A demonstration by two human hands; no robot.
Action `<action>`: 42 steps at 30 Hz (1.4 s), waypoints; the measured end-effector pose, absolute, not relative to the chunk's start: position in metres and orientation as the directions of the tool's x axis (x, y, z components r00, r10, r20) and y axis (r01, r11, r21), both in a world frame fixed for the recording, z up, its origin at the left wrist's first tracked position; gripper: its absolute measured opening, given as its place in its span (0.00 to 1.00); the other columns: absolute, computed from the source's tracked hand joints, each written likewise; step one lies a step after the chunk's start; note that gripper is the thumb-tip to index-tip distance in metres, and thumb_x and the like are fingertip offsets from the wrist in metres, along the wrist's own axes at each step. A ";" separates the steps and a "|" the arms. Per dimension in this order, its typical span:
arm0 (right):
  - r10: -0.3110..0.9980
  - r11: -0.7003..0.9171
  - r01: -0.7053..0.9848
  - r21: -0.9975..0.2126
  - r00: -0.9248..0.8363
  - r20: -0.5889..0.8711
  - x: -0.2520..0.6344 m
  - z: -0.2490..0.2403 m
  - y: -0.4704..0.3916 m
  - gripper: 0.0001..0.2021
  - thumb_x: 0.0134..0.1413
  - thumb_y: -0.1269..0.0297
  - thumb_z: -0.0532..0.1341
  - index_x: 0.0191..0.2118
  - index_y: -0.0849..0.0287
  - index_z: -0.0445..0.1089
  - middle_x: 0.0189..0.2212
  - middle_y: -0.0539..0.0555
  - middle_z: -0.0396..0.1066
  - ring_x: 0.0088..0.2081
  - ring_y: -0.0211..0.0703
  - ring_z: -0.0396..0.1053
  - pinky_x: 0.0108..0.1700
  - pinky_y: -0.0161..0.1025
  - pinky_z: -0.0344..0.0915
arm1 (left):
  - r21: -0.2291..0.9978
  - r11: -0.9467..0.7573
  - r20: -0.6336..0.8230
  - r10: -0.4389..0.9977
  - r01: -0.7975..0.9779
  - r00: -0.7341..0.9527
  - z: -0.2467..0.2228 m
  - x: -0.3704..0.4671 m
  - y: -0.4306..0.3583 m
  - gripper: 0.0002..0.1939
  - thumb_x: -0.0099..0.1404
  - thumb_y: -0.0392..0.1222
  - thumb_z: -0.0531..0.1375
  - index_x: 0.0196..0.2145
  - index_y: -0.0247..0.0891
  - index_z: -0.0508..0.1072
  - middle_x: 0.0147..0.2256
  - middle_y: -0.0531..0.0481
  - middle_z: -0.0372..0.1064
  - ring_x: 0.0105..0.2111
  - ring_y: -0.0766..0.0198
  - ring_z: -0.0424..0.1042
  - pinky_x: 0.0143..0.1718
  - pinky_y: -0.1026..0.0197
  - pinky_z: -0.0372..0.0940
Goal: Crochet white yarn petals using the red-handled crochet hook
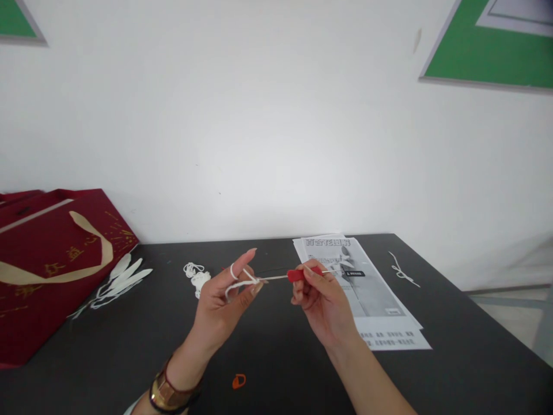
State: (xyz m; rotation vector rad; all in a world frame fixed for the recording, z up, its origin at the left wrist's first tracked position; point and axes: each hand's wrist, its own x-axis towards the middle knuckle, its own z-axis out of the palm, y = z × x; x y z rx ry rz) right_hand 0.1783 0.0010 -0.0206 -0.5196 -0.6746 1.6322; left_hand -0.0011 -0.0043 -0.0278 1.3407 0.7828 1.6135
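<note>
White yarn (242, 282) loops round the raised index finger of my left hand (222, 305), whose thumb pinches it near the fingertips. My right hand (324, 294) grips the red handle of a crochet hook (298, 275). The hook's thin metal shaft points left and meets the yarn at my left fingertips. Just how the yarn sits on the hook tip is too small to tell. Behind my left hand lies a small bundle of white yarn (199, 280), partly covered by the hand.
Printed sheets (380, 300) lie behind my right hand on the dark table (276, 357). An orange stitch marker (239, 381) is near the front. White crocheted petals (125, 276) rest beside a dark red gift bag (56, 276) at left. A short tied yarn piece (401, 271) lies at right.
</note>
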 end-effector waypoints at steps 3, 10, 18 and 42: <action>0.987 -0.130 -0.737 -0.663 -0.159 -0.017 0.176 -0.023 0.002 0.06 0.48 0.66 0.69 0.31 0.61 0.73 0.20 0.50 0.75 0.19 0.33 0.71 0.24 0.29 0.74 | 0.877 -0.413 0.398 0.911 -0.246 -0.110 -0.034 0.005 -0.004 0.24 0.56 0.32 0.67 0.50 0.50 0.76 0.26 0.55 0.67 0.31 0.66 0.63 0.37 0.62 0.61; 0.994 -0.097 -0.736 -0.670 -0.112 -0.021 0.171 -0.022 0.000 0.07 0.48 0.65 0.69 0.31 0.61 0.74 0.21 0.50 0.76 0.21 0.34 0.72 0.26 0.30 0.74 | 0.891 -0.311 0.284 0.950 -0.331 -0.128 -0.039 0.012 -0.006 0.22 0.55 0.34 0.68 0.47 0.51 0.77 0.29 0.55 0.67 0.31 0.69 0.64 0.34 0.65 0.60; 0.996 -0.060 -0.693 -0.718 -0.085 -0.001 0.165 -0.025 -0.004 0.08 0.49 0.63 0.69 0.32 0.61 0.72 0.22 0.51 0.77 0.22 0.34 0.73 0.27 0.30 0.74 | 0.911 -0.250 0.221 0.967 -0.326 -0.124 -0.036 0.019 -0.008 0.24 0.56 0.36 0.68 0.50 0.49 0.75 0.28 0.55 0.67 0.30 0.69 0.64 0.35 0.64 0.61; 0.993 -0.111 -0.685 -0.720 -0.104 -0.055 0.168 -0.028 0.002 0.08 0.48 0.64 0.69 0.31 0.62 0.71 0.21 0.51 0.77 0.19 0.36 0.73 0.24 0.30 0.73 | 0.948 -0.180 0.176 0.984 -0.262 -0.041 -0.032 0.012 -0.003 0.25 0.54 0.35 0.68 0.50 0.48 0.76 0.25 0.56 0.65 0.27 0.68 0.62 0.30 0.64 0.61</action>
